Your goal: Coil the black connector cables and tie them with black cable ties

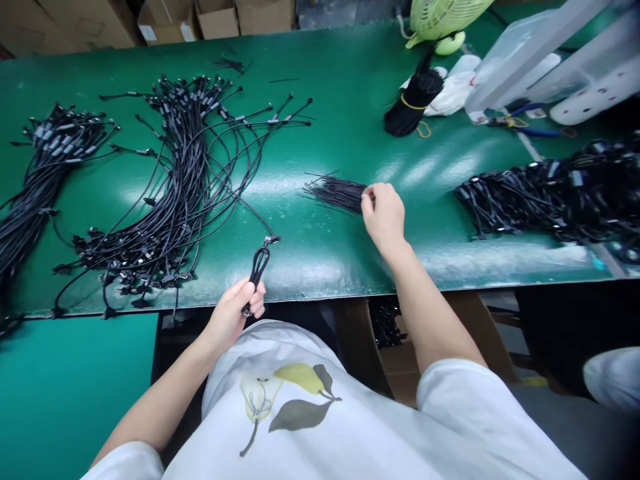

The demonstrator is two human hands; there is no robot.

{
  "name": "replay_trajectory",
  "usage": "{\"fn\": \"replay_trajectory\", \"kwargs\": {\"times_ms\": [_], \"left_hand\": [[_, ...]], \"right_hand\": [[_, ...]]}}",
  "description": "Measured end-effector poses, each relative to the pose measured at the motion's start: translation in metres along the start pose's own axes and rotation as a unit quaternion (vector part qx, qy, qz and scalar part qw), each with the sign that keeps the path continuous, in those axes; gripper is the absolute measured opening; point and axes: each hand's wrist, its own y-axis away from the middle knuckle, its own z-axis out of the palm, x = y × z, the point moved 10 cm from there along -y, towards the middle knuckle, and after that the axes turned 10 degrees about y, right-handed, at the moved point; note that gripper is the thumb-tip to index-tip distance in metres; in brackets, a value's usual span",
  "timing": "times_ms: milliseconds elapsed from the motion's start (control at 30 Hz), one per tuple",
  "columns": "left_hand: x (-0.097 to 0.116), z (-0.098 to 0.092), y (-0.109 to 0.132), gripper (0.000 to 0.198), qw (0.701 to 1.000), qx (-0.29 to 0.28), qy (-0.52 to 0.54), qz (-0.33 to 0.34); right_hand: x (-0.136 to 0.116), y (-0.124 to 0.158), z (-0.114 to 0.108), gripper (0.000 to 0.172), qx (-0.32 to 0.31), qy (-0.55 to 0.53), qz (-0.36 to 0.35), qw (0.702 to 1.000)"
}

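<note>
My left hand (238,305) is closed around a folded black cable (259,264) near the table's front edge. The loop of this cable points up and away from me, and a small connector shows under my fingers. On the green tabletop lies a loose pile of thin black twist ties (340,193). At the right end of that pile, my right hand (384,215) pinches the ties' ends between thumb and fingers; how many it grips cannot be told. A large spread of uncoiled black cables (187,153) with connectors lies beyond my left hand.
Another cable bundle (55,157) lies far left. To the right are heaped coiled cables (540,197), a banded bundle of black ties (414,100), blue-handled pliers (540,130) and a green fan (443,20). Cardboard boxes (265,15) stand behind the table; an open carton (400,373) sits below.
</note>
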Motion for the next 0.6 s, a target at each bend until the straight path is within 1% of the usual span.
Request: {"fn": "replay_trajectory", "kwargs": {"times_ms": [33,67,100,167,200,233,267,300,333,367,400,433,467,500,533,567,600], "left_hand": [[0.0,0.003,-0.001,0.029,1.0,-0.007,0.01,0.004],[0.0,0.005,-0.002,0.032,1.0,-0.014,0.019,0.008],[0.001,0.008,-0.003,0.037,0.999,-0.021,0.027,0.014],[0.001,0.012,-0.005,0.048,0.999,-0.03,0.036,0.025],[0.002,0.012,-0.005,0.049,0.998,-0.031,0.035,0.033],[0.003,0.01,-0.006,0.048,0.998,-0.027,0.03,0.042],[0.005,0.007,-0.007,0.046,0.998,-0.02,0.02,0.055],[0.007,0.002,-0.007,0.045,0.997,-0.008,0.004,0.07],[0.009,-0.004,-0.007,0.044,0.996,0.006,-0.021,0.087],[0.011,-0.01,-0.007,0.042,0.993,0.019,-0.059,0.102],[0.014,-0.015,-0.007,0.041,0.987,0.031,-0.109,0.118],[0.018,-0.019,-0.007,0.038,0.976,0.04,-0.167,0.135],[0.022,-0.021,-0.006,0.035,0.96,0.046,-0.229,0.154],[0.026,-0.022,-0.004,0.031,0.942,0.05,-0.286,0.17],[0.028,-0.023,-0.003,0.026,0.925,0.052,-0.33,0.179],[0.028,-0.023,-0.003,0.021,0.917,0.047,-0.355,0.173],[0.024,-0.024,-0.004,0.016,0.921,0.034,-0.358,0.15]], "right_hand": [[-0.021,0.013,-0.001,0.013,-0.021,-0.048,-0.013,0.999],[-0.046,0.028,0.0,0.012,-0.056,-0.106,-0.033,0.992],[-0.074,0.047,0.004,0.011,-0.103,-0.172,-0.057,0.978],[-0.131,0.089,0.013,0.011,-0.202,-0.281,-0.104,0.932],[-0.154,0.108,0.015,0.012,-0.233,-0.314,-0.12,0.913],[-0.172,0.124,0.016,0.013,-0.249,-0.331,-0.135,0.9],[-0.186,0.136,0.013,0.015,-0.246,-0.331,-0.152,0.898],[-0.196,0.142,0.008,0.016,-0.226,-0.313,-0.177,0.905],[-0.203,0.146,0.001,0.017,-0.19,-0.276,-0.212,0.918],[-0.211,0.148,-0.009,0.018,-0.143,-0.225,-0.258,0.928],[-0.219,0.15,-0.019,0.02,-0.09,-0.168,-0.313,0.93],[-0.229,0.154,-0.029,0.021,-0.038,-0.115,-0.377,0.918],[-0.24,0.16,-0.036,0.023,0.004,-0.072,-0.443,0.893],[-0.25,0.166,-0.04,0.025,0.034,-0.04,-0.506,0.861],[-0.257,0.173,-0.042,0.026,0.051,-0.017,-0.558,0.828],[-0.264,0.177,-0.042,0.027,0.055,0.003,-0.597,0.8],[-0.268,0.18,-0.04,0.027,0.05,0.025,-0.624,0.78]]}}
